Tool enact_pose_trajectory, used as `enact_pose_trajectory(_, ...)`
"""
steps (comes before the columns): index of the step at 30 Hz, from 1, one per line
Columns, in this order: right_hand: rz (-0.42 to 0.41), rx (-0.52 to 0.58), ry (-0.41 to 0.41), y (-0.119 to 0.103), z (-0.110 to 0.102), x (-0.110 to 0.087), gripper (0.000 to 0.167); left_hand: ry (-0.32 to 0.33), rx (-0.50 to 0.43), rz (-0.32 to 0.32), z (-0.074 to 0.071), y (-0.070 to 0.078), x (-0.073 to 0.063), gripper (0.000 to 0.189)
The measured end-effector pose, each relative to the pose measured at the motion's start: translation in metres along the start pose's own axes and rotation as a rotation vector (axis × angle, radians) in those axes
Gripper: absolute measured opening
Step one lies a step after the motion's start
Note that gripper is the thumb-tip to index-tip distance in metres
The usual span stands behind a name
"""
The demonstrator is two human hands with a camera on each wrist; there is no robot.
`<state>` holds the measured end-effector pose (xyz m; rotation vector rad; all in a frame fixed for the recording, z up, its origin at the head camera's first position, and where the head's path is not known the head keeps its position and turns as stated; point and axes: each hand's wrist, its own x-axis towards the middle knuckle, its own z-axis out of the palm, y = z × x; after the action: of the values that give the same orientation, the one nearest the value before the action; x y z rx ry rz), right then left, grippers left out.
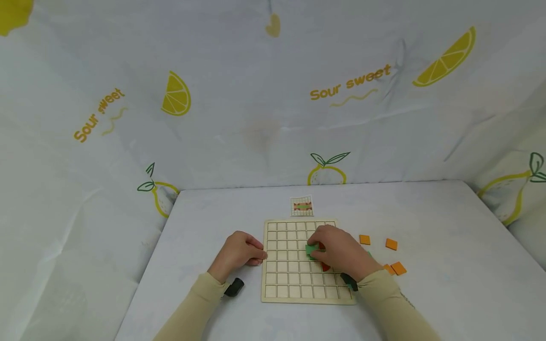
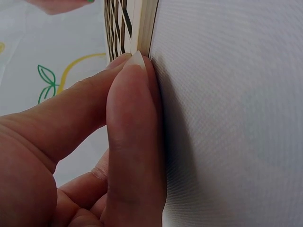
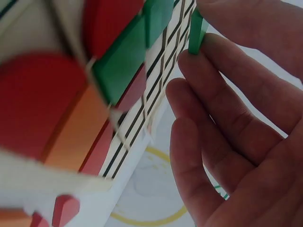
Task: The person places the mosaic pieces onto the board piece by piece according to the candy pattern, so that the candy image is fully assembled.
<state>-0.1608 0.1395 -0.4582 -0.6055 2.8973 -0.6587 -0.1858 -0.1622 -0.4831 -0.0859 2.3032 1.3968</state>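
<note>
A pale wooden grid board (image 1: 281, 255) lies on the white table. At its left edge, my left hand (image 1: 239, 253) pinches the rim between thumb and fingers, close up in the left wrist view. My right hand (image 1: 341, 251) is over the board's right half. Between its thumb and fingertips it holds a small green tile (image 3: 195, 35), seen edge-on in the right wrist view. Other green tiles (image 3: 120, 64) sit on the grid beside red pieces (image 3: 40, 99) and an orange piece (image 3: 66, 127). The right hand hides part of these in the head view.
Behind the board lies a small pattern card (image 1: 302, 206) with a coloured design on a grid. Loose orange tiles (image 1: 391, 244) are scattered right of the board. A lemon-printed white cloth (image 1: 256, 142) hangs behind the table.
</note>
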Motion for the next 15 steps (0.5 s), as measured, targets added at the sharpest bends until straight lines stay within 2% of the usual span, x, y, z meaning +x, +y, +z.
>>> enact_pose_trajectory(10, -0.03, -0.022, 0.018, -0.01, 0.013, 0.005, 0.018, 0.003, 0.0, 0.001, 0.001, 0.0, 0.0, 0.022)
enact_pose_trajectory(15, -0.015, -0.042, 0.01, -0.01, 0.017, 0.007, 0.019, 0.004, 0.006, -0.002, 0.0, 0.001, 0.0, 0.023)
